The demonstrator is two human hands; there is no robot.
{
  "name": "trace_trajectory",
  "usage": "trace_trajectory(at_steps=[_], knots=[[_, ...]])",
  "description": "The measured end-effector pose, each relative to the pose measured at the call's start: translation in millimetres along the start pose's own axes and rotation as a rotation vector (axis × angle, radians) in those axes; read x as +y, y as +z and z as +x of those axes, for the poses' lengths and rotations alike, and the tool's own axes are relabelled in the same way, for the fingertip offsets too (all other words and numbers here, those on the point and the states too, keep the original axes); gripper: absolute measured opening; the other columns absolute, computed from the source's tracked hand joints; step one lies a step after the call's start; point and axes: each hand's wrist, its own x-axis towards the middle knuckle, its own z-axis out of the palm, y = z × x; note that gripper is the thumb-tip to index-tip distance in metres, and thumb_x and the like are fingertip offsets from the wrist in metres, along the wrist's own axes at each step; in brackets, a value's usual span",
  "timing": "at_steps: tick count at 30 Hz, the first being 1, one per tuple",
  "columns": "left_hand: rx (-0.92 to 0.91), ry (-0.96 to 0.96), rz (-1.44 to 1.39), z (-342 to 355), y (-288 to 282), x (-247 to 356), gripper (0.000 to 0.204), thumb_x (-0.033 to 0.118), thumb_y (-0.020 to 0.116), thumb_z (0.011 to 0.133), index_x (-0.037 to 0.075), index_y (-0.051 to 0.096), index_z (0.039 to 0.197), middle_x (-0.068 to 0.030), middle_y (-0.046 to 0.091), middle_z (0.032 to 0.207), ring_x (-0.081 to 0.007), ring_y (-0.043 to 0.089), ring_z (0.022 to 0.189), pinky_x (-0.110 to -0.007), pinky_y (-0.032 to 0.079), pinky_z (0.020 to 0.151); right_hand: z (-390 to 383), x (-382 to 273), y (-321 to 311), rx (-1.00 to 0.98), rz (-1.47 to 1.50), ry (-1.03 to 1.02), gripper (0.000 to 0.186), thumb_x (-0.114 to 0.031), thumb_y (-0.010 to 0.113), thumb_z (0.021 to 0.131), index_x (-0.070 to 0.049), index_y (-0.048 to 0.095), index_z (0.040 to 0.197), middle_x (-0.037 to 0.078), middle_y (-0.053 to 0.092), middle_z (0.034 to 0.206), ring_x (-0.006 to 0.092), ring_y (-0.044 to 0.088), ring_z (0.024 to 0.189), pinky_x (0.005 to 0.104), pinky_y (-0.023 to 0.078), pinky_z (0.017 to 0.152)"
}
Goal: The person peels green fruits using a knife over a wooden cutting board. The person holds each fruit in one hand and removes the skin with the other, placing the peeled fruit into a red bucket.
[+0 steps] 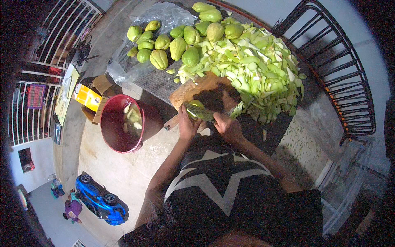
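dark table (154, 85) | clear plastic sheet (175, 14) | whole green fruits (178, 48) | heaped peelings (267, 70) | wooden board (186, 93)

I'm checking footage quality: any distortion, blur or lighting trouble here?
Head view: fisheye bending shows in the black rack, and corners go dark and grainy; head view: the blade between left hand and right hand looks streaked, perhaps motion blur; head view: pale peelings are brightly lit.

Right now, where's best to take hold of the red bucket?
Probably take the red bucket by its rim, from the picture's lower side: its open mouth faces the camera, the lip is exposed there, and the cardboard box crowds its upper left.
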Motion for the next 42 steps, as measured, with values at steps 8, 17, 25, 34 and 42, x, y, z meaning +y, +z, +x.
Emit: trace_trajectory(at_steps=[8,17,25,34,42], knots=[[-0.007,-0.018,-0.025,6.3,-5.2,11.2,0.082,0.015,0.076,0.065,-0.008,0.029,0.128,-0.0276,0.042,0.118,-0.0424,0.046,0.109,-0.042,0.041,0.093,8.3,-1.0,-8.1,-0.015,0.003,-0.035,0.019,-0.013,0.059,0.079,-0.005,0.048,0.092,0.017,0.058,0.075,0.0368,0.060,0.070,0.0458,0.047,0.056],[-0.012,-0.024,-0.011,11.6,-7.7,12.5,0.077,0.015,0.076,0.064,-0.007,0.034,0.125,-0.0270,0.043,0.118,-0.0423,0.046,0.109,-0.043,0.041,0.094,12.0,-4.0,-8.5,-0.035,-0.066,-0.028,0.023,-0.013,0.064,0.077,-0.005,0.047,0.090,0.017,0.058,0.071,0.0366,0.060,0.067,0.0451,0.046,0.054],[-0.014,-0.121,-0.067,22.4,-0.1,6.2,0.077,0.021,0.079,0.062,-0.007,0.037,0.121,-0.0248,0.047,0.115,-0.0404,0.048,0.106,-0.042,0.041,0.093,34.2,4.5,-2.9,0.139,0.005,-0.238,0.024,-0.009,0.057,0.081,0.001,0.051,0.102,0.018,0.058,0.072,0.0370,0.058,0.066,0.0470,0.044,0.057],[-0.017,-0.002,0.035,12.8,-2.7,18.9,0.084,0.025,0.079,0.065,-0.002,0.032,0.129,-0.0241,0.037,0.130,-0.0396,0.039,0.118,-0.043,0.035,0.101,73.6,31.1,19.2,-0.209,-0.080,0.100,0.018,-0.019,0.056,0.083,-0.002,0.052,0.086,0.021,0.059,0.072,0.0395,0.060,0.073,0.0488,0.047,0.064],[0.011,-0.322,-0.197,4.2,-13.1,-5.7,0.084,0.029,0.082,0.063,-0.005,0.035,0.124,-0.0255,0.050,0.117,-0.0359,0.054,0.105,-0.040,0.045,0.088,57.2,-2.8,21.8,-0.206,0.030,0.115,0.016,-0.013,0.058,0.079,-0.003,0.049,0.088,0.022,0.060,0.073,0.0397,0.060,0.073,0.0487,0.047,0.063]])
